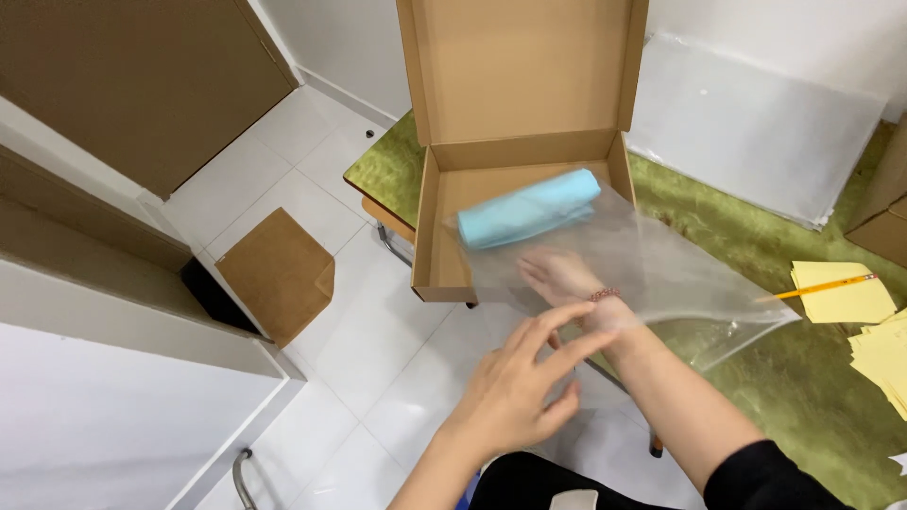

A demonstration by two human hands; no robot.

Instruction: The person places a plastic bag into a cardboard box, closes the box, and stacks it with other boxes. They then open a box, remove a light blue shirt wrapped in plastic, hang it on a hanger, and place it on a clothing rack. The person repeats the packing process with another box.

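Green-topped table [756, 246] carries an open cardboard box [515, 104]; just before it, the right hand [557, 276] inside a clear plastic bag [661, 274] has its grip hidden, the left hand [515, 382] hovers spread and empty, so the rolled blue cloth [529, 210] may slip out.

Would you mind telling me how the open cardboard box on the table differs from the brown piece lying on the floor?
The open cardboard box sits on the green table with its lid raised; the brown cardboard piece lies on the white floor, apparently folded flat. The box holds a light-blue roll within a clear plastic bag; the floor piece holds nothing visible. Both are plain brown cardboard.
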